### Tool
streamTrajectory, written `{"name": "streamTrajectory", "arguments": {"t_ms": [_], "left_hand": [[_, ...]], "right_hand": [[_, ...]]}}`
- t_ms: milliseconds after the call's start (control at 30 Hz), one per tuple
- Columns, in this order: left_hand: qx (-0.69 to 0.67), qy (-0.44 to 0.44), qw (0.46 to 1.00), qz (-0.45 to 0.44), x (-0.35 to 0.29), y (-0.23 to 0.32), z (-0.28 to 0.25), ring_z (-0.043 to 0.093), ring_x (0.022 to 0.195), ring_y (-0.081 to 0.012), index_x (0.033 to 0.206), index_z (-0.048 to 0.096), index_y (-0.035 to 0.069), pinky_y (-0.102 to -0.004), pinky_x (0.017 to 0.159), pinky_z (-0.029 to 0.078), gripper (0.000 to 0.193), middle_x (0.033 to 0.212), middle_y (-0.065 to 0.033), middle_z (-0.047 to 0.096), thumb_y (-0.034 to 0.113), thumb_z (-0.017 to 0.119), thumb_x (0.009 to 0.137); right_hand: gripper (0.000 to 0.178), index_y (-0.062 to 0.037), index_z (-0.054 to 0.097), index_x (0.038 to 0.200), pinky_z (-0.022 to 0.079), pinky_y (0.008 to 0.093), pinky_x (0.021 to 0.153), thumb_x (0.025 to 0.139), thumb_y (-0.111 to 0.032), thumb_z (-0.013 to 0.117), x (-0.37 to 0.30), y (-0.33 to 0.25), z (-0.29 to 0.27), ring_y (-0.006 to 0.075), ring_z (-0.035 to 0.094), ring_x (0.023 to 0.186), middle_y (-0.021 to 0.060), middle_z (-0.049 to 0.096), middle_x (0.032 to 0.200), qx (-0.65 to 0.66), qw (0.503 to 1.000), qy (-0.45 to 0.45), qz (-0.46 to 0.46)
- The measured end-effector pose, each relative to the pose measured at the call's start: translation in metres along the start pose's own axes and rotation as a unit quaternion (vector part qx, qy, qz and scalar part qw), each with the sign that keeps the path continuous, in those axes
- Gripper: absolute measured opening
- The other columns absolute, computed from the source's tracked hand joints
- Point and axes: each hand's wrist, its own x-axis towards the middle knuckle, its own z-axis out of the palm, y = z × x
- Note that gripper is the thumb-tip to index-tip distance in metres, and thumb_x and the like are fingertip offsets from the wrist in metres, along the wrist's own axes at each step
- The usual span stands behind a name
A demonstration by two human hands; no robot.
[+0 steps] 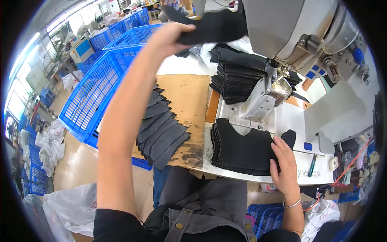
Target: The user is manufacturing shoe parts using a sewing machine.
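Left hand (171, 34) pinches a limp, light black fabric piece (213, 26) at its edge, frame top; right hand (284, 161) rests open and flat on the black stack (242, 151).

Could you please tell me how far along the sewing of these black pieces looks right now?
Done, it seems: a tall stack of black pieces sits behind the sewing machine. In hand: the left hand holds one black piece raised toward that stack. Left: the right hand rests on a stack in front of the machine, and more pieces lie fanned on the board.
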Motion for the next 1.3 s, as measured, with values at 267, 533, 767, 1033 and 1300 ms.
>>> {"name": "streamTrajectory", "arguments": {"t_ms": [267, 533, 767, 1033, 1300], "left_hand": [[0.133, -0.054, 0.983, -0.112, 0.034, -0.045, 0.057, 0.064, 0.09, -0.0253, 0.101, 0.058, -0.006, -0.0425, 0.08, 0.058, 0.02, 0.103, -0.0158, 0.062, -0.003, 0.059, 0.081], [0.263, -0.024, 0.956, -0.129, 0.03, -0.024, 0.039, 0.066, 0.089, -0.0284, 0.105, 0.057, -0.005, -0.0409, 0.076, 0.06, 0.022, 0.104, -0.0189, 0.06, 0.0, 0.056, 0.083], [0.124, 0.004, 0.982, -0.142, 0.022, -0.013, 0.031, 0.065, 0.093, -0.0308, 0.107, 0.058, -0.005, -0.0371, 0.077, 0.06, 0.025, 0.11, -0.0205, 0.059, 0.002, 0.059, 0.083], [0.104, -0.117, 0.979, -0.13, 0.017, -0.028, 0.078, 0.067, 0.088, -0.0313, 0.106, 0.052, -0.011, -0.0377, 0.074, 0.062, 0.026, 0.107, -0.0204, 0.06, 0.001, 0.061, 0.085], [0.385, -0.115, 0.914, 0.051, 0.03, -0.042, 0.072, 0.062, 0.07, -0.0144, 0.104, 0.062, 0.0, -0.0243, 0.052, 0.051, 0.043, 0.093, -0.0071, 0.064, 0.023, 0.082, 0.073]], "right_hand": [[0.046, 0.0012, 0.056, 0.12, 0.041, 0.0425, 0.099, 0.075, 0.005, 0.061, -0.009, 0.005, -0.015, 0.0356, 0.052, 0.122, 0.0177, 0.053, 0.134, -0.029, 0.999, 0.004, 0.013], [0.042, 0.0008, 0.058, 0.117, 0.043, 0.0416, 0.097, 0.075, 0.003, 0.062, -0.01, 0.01, -0.017, 0.0344, 0.054, 0.118, 0.0172, 0.055, 0.13, -0.027, 0.999, 0.017, 0.019], [0.042, 0.0001, 0.059, 0.116, 0.044, 0.0407, 0.097, 0.074, 0.003, 0.063, -0.012, 0.009, -0.019, 0.033, 0.056, 0.116, 0.0153, 0.058, 0.128, -0.029, 0.999, 0.02, 0.013], [0.041, 0.0006, 0.059, 0.115, 0.044, 0.0404, 0.096, 0.074, 0.003, 0.063, -0.007, 0.006, -0.022, 0.0331, 0.056, 0.115, 0.0151, 0.059, 0.126, -0.027, 0.999, 0.025, 0.013], [0.031, -0.0004, 0.058, 0.119, 0.041, 0.039, 0.101, 0.088, -0.006, 0.056, 0.082, 0.049, -0.048, 0.0343, 0.055, 0.117, 0.0168, 0.058, 0.128, -0.021, 0.983, 0.184, 0.019]]}}
